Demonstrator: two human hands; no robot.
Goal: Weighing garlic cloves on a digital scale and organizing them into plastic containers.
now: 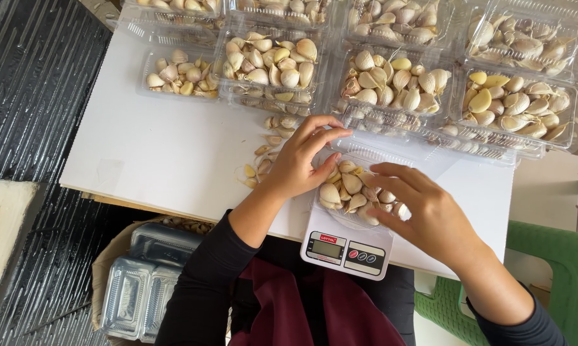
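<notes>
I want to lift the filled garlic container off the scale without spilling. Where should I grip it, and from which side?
Probably by the two short ends of the clear container, at the rim, one hand from the left and one from the right. It sits low on the white scale, heaped with cloves, so a top grasp would press on them. The left hand and right hand already flank it.

both hands (301, 160) (423, 211) rest on garlic cloves (346, 189), apparently boxed, atop a scale (343, 247).

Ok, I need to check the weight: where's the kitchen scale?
In the head view, the white scale sits at the table's near edge, under the garlic container both hands touch.
</notes>
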